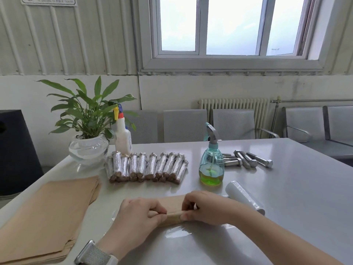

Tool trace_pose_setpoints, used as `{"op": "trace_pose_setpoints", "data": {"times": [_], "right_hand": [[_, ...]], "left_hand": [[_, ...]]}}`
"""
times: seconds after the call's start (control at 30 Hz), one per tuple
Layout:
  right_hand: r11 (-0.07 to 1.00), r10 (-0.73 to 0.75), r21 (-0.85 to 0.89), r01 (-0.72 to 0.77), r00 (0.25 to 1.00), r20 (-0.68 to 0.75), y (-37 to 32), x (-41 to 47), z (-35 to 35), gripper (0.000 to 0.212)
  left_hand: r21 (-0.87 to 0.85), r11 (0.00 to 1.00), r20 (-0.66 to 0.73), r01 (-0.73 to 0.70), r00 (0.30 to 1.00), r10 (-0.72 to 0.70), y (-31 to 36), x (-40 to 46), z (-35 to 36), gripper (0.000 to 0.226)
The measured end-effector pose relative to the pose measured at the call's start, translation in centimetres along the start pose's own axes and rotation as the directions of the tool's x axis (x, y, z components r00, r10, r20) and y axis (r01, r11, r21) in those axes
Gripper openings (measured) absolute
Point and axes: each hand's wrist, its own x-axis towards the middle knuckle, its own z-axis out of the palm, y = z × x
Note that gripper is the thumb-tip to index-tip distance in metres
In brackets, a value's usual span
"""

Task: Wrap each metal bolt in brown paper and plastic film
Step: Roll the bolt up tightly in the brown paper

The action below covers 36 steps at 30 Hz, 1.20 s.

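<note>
A bolt rolled in brown paper (172, 213) lies on a sheet of clear plastic film (177, 233) near the table's front edge. My left hand (137, 219) grips its left end and my right hand (204, 208) pinches its right end. The metal itself is hidden under the paper. Several bare metal bolts (248, 159) lie at the back right. A stack of wrapped bolts (147, 167) sits in rows at the back centre. The roll of plastic film (244, 196) lies just right of my right hand. A pile of brown paper sheets (49, 217) rests at the left.
A teal spray bottle (211, 165) with green liquid stands behind my hands. A white spray bottle (123, 136) and a potted plant (88, 148) stand at the back left. Grey chairs (185, 125) line the table's far side.
</note>
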Motion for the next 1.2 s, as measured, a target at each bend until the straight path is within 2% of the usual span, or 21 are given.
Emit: {"op": "trace_pose_setpoints", "data": {"times": [0.1,0.3,0.5,0.67,0.73,0.8,0.9,0.97,1.1,1.2], "right_hand": [[0.996,0.037,-0.078,-0.034,0.999,0.027,0.1,0.1,-0.4,0.041],[0.973,0.061,-0.219,-0.076,0.995,-0.078,0.7,-0.8,0.6,0.047],[0.925,0.067,-0.354,-0.141,0.975,-0.213,1.4,-1.1,1.8,0.077],[0.849,0.13,-0.487,-0.204,0.975,-0.181,0.6,-0.5,0.2,0.081],[0.874,0.098,-0.449,-0.185,0.973,-0.211,0.0,1.1,-1.3,0.079],[0.944,0.063,-0.304,-0.129,0.974,-0.219,-0.5,3.0,-2.5,0.067],[0.977,0.066,-0.198,-0.077,0.996,-0.061,-0.6,5.5,-2.1,0.044],[0.978,0.098,-0.187,-0.096,0.995,-0.001,-0.3,6.4,-1.2,0.045],[0.977,0.137,-0.166,-0.135,0.991,-0.004,-0.2,6.9,-1.2,0.065],[0.985,0.111,-0.136,-0.101,0.991,0.068,-0.7,6.4,-2.4,0.052]], "left_hand": [[0.025,1.0,-0.022,0.007,1.0,-0.006,-0.1,-0.1,0.2,0.017],[0.1,0.995,-0.056,-0.02,0.998,0.026,0.0,-0.3,0.5,0.016],[0.101,0.995,-0.038,-0.013,0.999,0.017,-0.1,-0.2,0.5,0.016],[0.104,0.994,-0.014,-0.014,1.0,0.015,-0.1,-0.1,0.4,0.017],[0.099,0.995,-0.009,-0.019,1.0,0.019,-0.1,-0.1,0.3,0.019],[0.088,0.996,-0.015,-0.02,1.0,0.021,-0.1,0.0,0.4,0.02],[0.075,0.997,-0.024,-0.027,0.999,0.029,-0.1,-0.1,0.4,0.018],[0.091,0.995,-0.032,-0.03,0.999,0.033,-0.1,-0.1,0.4,0.017],[0.114,0.992,-0.027,-0.055,0.998,0.058,-0.2,0.1,0.5,0.016],[0.186,0.98,-0.05,-0.067,0.996,0.078,-0.1,0.0,0.5,0.012]]}}
